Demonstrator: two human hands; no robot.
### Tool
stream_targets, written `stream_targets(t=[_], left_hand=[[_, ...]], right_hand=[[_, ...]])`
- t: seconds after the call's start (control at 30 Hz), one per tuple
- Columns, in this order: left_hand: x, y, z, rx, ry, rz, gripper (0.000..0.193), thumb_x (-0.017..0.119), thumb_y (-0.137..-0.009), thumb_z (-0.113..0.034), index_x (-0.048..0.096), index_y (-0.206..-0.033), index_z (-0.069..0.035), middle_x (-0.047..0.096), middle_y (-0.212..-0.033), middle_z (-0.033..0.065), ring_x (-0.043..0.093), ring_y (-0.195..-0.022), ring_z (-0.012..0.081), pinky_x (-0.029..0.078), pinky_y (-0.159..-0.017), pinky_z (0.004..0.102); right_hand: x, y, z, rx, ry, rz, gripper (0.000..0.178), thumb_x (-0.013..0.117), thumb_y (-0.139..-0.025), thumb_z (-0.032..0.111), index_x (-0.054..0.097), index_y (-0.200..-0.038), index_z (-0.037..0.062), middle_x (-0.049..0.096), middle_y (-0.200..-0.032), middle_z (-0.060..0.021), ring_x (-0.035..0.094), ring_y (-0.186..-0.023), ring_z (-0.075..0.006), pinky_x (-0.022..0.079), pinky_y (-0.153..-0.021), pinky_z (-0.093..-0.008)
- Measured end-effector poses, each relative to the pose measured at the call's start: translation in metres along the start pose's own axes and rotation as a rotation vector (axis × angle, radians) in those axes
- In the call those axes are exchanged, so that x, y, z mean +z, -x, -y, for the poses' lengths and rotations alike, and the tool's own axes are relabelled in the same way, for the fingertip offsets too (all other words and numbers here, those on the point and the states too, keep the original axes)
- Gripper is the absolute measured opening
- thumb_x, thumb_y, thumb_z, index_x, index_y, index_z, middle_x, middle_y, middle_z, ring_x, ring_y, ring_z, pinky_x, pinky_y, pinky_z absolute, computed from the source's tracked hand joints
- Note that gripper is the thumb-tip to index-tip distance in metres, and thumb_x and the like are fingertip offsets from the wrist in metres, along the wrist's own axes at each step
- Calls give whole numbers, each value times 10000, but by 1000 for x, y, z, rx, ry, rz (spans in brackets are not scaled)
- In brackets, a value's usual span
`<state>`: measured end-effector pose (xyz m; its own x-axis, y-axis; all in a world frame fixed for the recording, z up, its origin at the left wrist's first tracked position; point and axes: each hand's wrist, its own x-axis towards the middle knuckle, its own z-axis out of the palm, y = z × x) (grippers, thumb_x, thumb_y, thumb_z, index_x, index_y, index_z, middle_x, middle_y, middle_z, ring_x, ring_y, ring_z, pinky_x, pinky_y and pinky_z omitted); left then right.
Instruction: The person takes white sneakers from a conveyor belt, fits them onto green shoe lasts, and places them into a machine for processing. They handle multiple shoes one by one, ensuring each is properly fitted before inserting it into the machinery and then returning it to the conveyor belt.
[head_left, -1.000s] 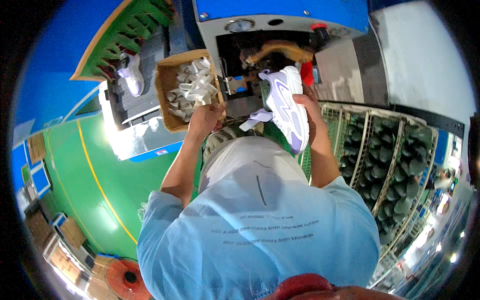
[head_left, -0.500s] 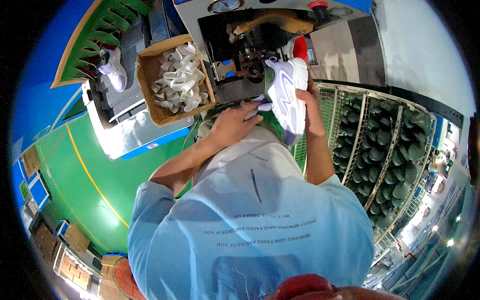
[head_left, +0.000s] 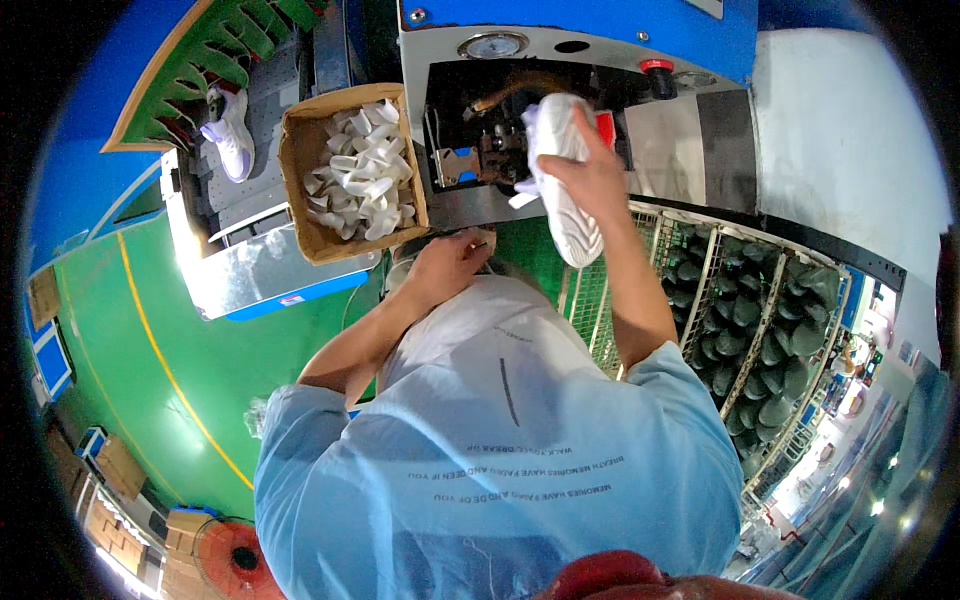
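My right hand (head_left: 597, 178) grips a white and lavender sneaker (head_left: 566, 215) in front of the machine's opening, its white sole facing up and to the right. Lavender lace or tongue parts stick out on the sneaker's left side. In front of my waist, my left hand (head_left: 447, 264) is closed with the fingers bent together, apart from the sneaker. What it holds, if anything, is too small to make out. Left of the machine, a cardboard box (head_left: 291, 190) full of white curved plastic pieces (head_left: 362, 175) stands beyond my left hand.
The machine (head_left: 580, 40) has a gauge and a red knob above its dark opening. Another sneaker (head_left: 232, 145) lies on a grey slatted conveyor (head_left: 268, 125) at the far left. To the right stands a wire rack (head_left: 712, 290) of dark shoe lasts (head_left: 760, 330). A red fan (head_left: 240, 556) is behind.
My right hand has turned the sneaker so its sole shows and lifted it toward the machine. My left hand has let go of the lavender part at the sneaker and drawn back leftward.
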<state>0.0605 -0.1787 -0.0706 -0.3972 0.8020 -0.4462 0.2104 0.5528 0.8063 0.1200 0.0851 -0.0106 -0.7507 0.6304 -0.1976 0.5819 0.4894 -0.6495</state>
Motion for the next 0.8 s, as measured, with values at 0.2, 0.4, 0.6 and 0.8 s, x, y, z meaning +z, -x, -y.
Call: stream_targets(t=[0.2,0.4,0.6,0.8], left_hand=[[-4,-3,18,-58,-18,-108,338,601,-977,-351,695,-1041,-33,693,-892,244,679,-851,431,514,-731,494],[-20,6,8,-23,21,-218,327,626,-947,-338,684,-978,-17,690,-894,235,661,-864,445,518,-754,517],[-16,6,19,15,44,-201,300,622,-941,-316,693,-997,-30,695,-903,239,673,-844,431,529,-759,505],[-21,-1,9,115,95,-290,576,641,-945,-434,593,-1247,55,658,-1161,294,662,-1073,411,530,-914,446]], right_hand=[[29,-7,31,-2,454,113,997,751,-786,428,218,-1610,251,658,-1074,-354,681,-967,-452,540,-874,-479],[33,3,40,54,448,114,1010,705,-838,415,116,-1612,142,580,-1233,-388,648,-1028,-504,534,-895,-496],[27,-11,41,52,447,156,998,725,-802,416,187,-1598,144,639,-1111,-347,648,-1018,-480,526,-872,-529],[4,27,36,-109,184,41,970,784,-782,272,269,-1578,70,573,-1344,-286,618,-1161,-416,510,-961,-465]])
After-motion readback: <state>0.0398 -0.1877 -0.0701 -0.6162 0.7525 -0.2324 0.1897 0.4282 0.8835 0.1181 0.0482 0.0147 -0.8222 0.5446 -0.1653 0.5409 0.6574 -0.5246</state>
